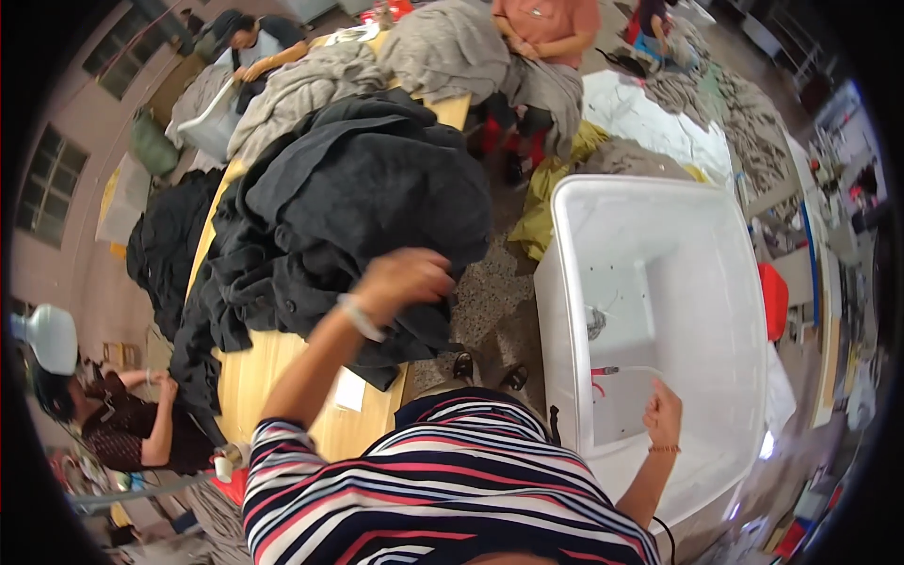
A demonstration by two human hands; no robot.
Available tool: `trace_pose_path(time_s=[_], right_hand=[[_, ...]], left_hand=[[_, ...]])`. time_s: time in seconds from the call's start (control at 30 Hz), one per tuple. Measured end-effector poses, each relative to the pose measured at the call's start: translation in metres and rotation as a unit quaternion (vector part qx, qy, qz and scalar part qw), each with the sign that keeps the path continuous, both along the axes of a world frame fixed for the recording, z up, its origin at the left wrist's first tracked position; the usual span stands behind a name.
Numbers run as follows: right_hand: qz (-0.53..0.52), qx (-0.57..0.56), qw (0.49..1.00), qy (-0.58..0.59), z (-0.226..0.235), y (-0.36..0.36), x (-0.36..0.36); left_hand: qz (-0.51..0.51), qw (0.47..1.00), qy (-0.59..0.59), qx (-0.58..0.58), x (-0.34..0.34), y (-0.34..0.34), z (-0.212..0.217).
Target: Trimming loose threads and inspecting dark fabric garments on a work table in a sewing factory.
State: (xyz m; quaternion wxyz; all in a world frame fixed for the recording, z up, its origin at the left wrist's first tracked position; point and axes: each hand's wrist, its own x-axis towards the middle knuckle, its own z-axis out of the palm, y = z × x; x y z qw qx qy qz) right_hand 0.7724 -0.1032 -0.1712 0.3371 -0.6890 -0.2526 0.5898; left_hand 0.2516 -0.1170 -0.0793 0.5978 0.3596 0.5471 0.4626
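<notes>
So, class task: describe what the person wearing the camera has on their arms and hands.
Both forearms are bare below short sleeves of a top striped in navy, white and red. The left hand has a pale band at its wrist; the right hand has a thin beaded bracelet. No gloves.

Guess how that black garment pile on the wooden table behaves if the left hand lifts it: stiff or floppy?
Probably floppy: the black garment pile lies in soft folds and drapes over the wooden table edge. Likely heavy, being bulky, so layers may trail. The left hand bunches the cloth, so it seems easy to grip.
</notes>
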Motion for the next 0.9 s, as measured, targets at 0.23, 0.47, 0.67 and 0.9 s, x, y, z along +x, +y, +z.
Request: trace_pose_path(time_s=[0.23,0.47,0.67,0.9], right_hand=[[0.196,0.332,0.92,-0.069,0.185,-0.032,-0.072],[0.334,0.382,0.859,0.064,0.213,-0.089,-0.086],[0.455,0.212,0.864,-0.011,0.159,-0.051,-0.089],[0.337,0.328,0.88,0.066,0.162,0.046,-0.208]], left_hand=[[-0.225,0.892,-0.347,-0.184,0.163,0.071,-0.056],[-0.081,0.841,-0.534,0.04,0.194,0.156,0.077],[0.087,0.882,-0.437,0.154,0.104,0.15,0.083],[0.064,0.964,-0.05,0.252,0.133,0.072,0.049]])
